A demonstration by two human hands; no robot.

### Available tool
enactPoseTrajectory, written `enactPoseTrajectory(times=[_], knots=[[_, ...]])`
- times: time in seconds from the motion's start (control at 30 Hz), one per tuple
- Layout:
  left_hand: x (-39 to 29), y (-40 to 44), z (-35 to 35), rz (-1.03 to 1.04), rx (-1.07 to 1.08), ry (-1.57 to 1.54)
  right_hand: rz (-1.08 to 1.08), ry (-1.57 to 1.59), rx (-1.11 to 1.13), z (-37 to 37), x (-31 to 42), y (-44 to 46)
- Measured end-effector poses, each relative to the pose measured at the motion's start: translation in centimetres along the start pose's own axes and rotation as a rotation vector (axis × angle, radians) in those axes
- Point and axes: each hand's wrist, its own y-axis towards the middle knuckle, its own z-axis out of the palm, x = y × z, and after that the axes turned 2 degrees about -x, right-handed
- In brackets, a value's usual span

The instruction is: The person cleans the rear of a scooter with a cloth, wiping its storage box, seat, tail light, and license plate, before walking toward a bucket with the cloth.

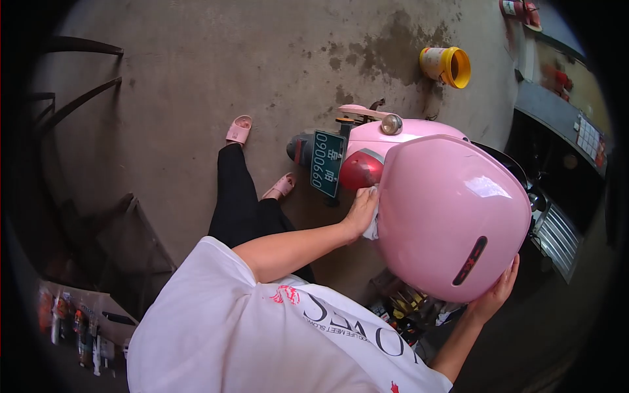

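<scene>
A glossy pink top box (445, 216) with a dark red-and-black reflector strip sits on the rear of a pink scooter (367, 135). My left hand (360, 213) is closed on a white cloth (372, 227) and presses it to the box's near-left edge, just below the red tail light (362, 169). My right hand (496, 293) lies against the lower right side of the box, its fingers stretched along the curved shell and partly hidden. A green number plate (327, 164) hangs behind the tail light.
A yellow bucket (447, 67) lies on its side on the concrete floor (196, 59), near wet patches. Dark curved metal bars (85, 46) stand at upper left. Bottles and tools (78, 327) fill the lower left, and a metal grille (557, 236) is at right.
</scene>
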Motion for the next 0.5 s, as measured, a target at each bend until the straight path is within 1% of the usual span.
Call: enactPoseTrajectory(times=[0.03,0.1,0.17,0.2,0.23,0.27,0.33,0.37,0.4,0.47,0.5], knots=[[0.0,1.5,0.1,0.139,-0.043,0.182,-0.013,0.007,0.008,0.3,0.0,0.2],[-2.3,5.0,-0.1,0.181,-0.008,0.112,-0.006,-0.024,-0.009,0.6,0.3,-0.3],[-5.1,9.1,0.5,0.334,-0.056,0.13,-0.006,-0.016,-0.005,0.9,0.5,-0.4],[-8.1,9.9,0.8,0.372,0.015,0.066,-0.005,-0.008,-0.007,1.0,0.6,-0.4],[-7.1,13.0,0.8,0.361,0.093,0.129,-0.009,-0.008,-0.002,1.0,0.5,-0.5],[-7.0,12.7,1.0,0.367,0.09,0.125,-0.003,0.004,-0.016,1.0,0.5,-0.5],[-6.6,11.8,1.6,0.458,-0.036,0.202,-0.007,0.016,-0.02,0.8,0.5,-0.3],[-6.2,10.4,1.7,0.663,-0.12,0.164,-0.005,0.02,-0.031,0.8,0.4,-0.3],[-5.0,9.0,1.1,0.762,-0.121,0.306,-0.001,0.024,-0.042,0.8,0.2,-0.3],[-4.3,4.0,1.4,0.656,-0.134,0.322,0.004,0.022,-0.034,0.8,0.2,-0.4],[-3.5,1.8,1.0,0.64,-0.096,0.348,0.004,0.014,-0.031,0.6,0.3,-0.4]])
